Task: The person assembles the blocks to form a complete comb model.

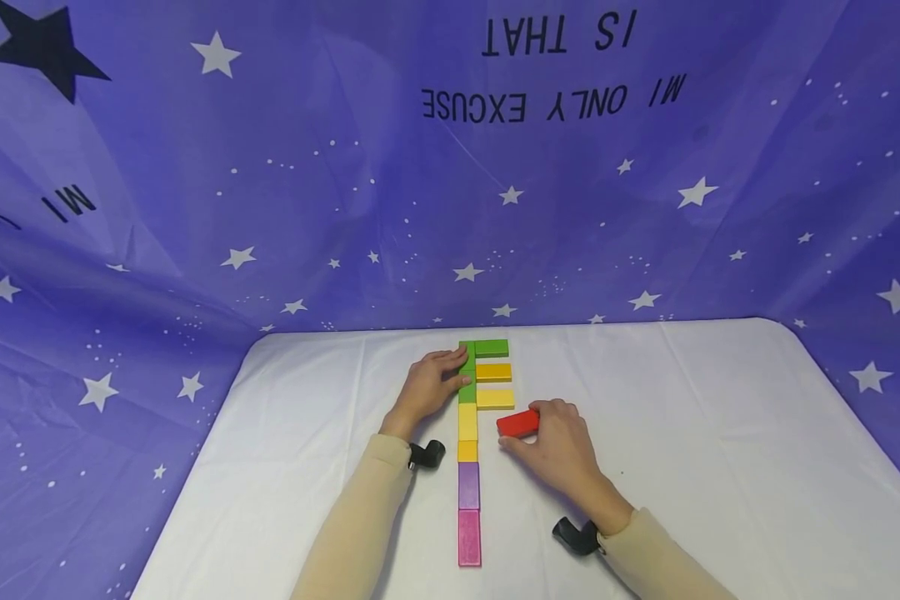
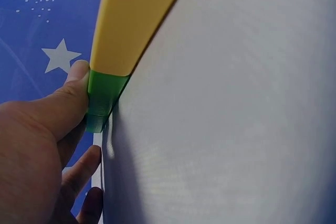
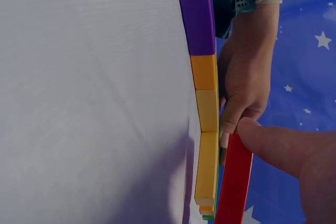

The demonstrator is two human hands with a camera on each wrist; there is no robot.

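A white-covered table (image 1: pixel 682 433) stands inside a blue-violet backdrop (image 1: pixel 270 167) printed with white stars, one black star at 11 o'clock and upside-down black lettering at 12 o'clock. Down the table's middle runs a column of flat blocks (image 1: pixel 468 467), from green at the far end through yellow, orange and purple to pink at 6 o'clock, with green, orange and yellow blocks branching toward 3 o'clock. The left hand (image 1: pixel 425 385), fingers straight, presses the column's green block (image 1: pixel 467 392). The right hand (image 1: pixel 558 450) pinches a red block (image 1: pixel 518 423) just below the yellow branch, at 3 o'clock from the column. Cream sleeves cover both forearms.
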